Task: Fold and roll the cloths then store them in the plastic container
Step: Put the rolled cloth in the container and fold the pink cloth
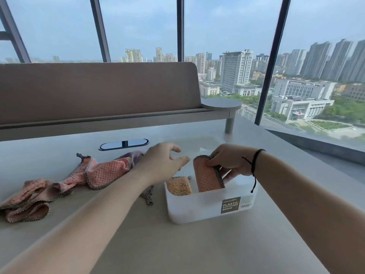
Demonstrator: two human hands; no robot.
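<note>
Right hand (pixel 229 161) holds a rolled cloth (pixel 207 175) seemingly upright in the plastic container (pixel 207 206).

The left hand (pixel 164 159) is motion-blurred, and its wrist hides part of the purple cloth (pixel 132 156) behind it. The frosted wall of the plastic container (pixel 199 206) hides the lower ends of the rolled pink cloth (pixel 207 175) and the orange roll (pixel 179 185) — its label's small print is unreadable. Both forearms are cut off by the bottom edge.

The left hand (pixel 162 161) is extended forward, fingers relaxed and slightly spread, holding nothing. The right hand (pixel 229 161) has fingers curled, pinching a rolled cloth (pixel 207 175); a black cord (pixel 254 167) encircles its wrist.
</note>
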